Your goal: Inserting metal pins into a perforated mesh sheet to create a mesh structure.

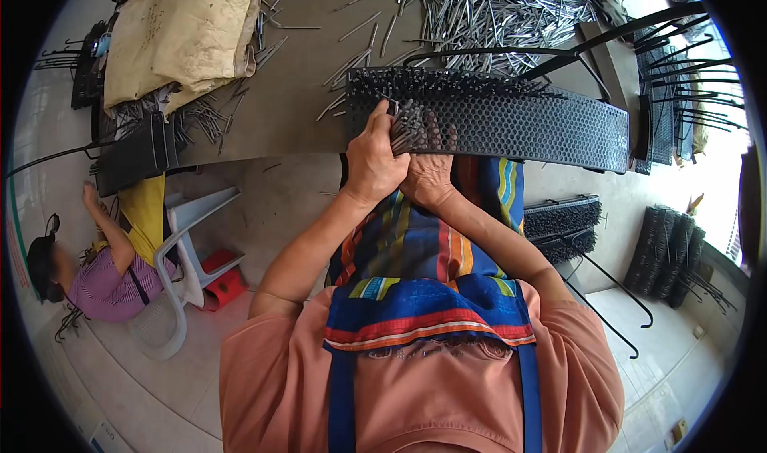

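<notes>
A long black perforated panel [519, 125] lies across the table's near edge, over my lap. Black pins [447, 81] fill its holes along the far side, densest at the left. My left hand [374, 153] is at the panel's left part, thumb and forefinger pinched on a thin metal rod near the pins. My right hand [431, 177] reaches under the near edge; its fingers show faintly through the holes, curled by a bundle of grey metal rods [409, 125]. How far the bundle sits behind the panel is hard to tell.
Loose metal rods [503, 13] are heaped on the table [296, 93]. Stained cream cloth [184, 37] lies at the far left. Hooked black rods [703, 85] jut out at the right. Bristled black panels [559, 221] stand below. A co-worker [120, 277] sits left beside a grey chair [180, 261].
</notes>
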Available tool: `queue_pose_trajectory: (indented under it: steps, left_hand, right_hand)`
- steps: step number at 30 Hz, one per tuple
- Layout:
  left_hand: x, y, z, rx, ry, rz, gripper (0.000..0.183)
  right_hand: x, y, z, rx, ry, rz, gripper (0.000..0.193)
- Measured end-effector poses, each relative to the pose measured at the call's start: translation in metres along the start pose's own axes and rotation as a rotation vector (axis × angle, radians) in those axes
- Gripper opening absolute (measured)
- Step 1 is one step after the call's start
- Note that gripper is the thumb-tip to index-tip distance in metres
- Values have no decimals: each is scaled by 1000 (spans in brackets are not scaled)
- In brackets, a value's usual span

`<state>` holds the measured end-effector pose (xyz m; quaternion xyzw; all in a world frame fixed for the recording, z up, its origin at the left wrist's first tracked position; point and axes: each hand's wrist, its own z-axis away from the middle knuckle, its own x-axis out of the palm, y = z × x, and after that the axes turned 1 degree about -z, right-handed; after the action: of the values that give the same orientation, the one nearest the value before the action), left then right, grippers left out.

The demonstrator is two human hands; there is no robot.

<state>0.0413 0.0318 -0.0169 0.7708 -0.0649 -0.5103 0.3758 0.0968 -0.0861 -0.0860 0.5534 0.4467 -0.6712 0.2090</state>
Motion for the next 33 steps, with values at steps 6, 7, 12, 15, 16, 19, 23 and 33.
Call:
queue_pose_trajectory:
  steps: [6,7,12,15,16,19,23,33]
  left_hand:
    - [9,-1,6,-209,179,434,43]
    - [9,-5,9,-327,110,521,46]
    - [14,-11,9,-389,196,807,51]
    - [7,-4,3,-460,198,1061,37]
    - [6,-5,4,-460,194,1068,37]
    - [2,2,-1,-506,154,1176,37]
    - [1,-8,16,-503,181,1197,57]
    - [22,-21,33,-521,-2,1116,61]
  right_hand:
    - [-12,-3,1,-1,-52,-106,86]
    - [-12,-3,1,-2,-62,-91,86]
    - [6,6,2,-36,36,47,76]
    - [3,13,6,-86,50,72,71]
    - [0,15,6,-115,45,89,70]
    - [-5,22,18,-146,49,89,57]
    - [-36,31,38,-387,-38,85,49]
    - [-141,6,-43,-138,263,-527,10]
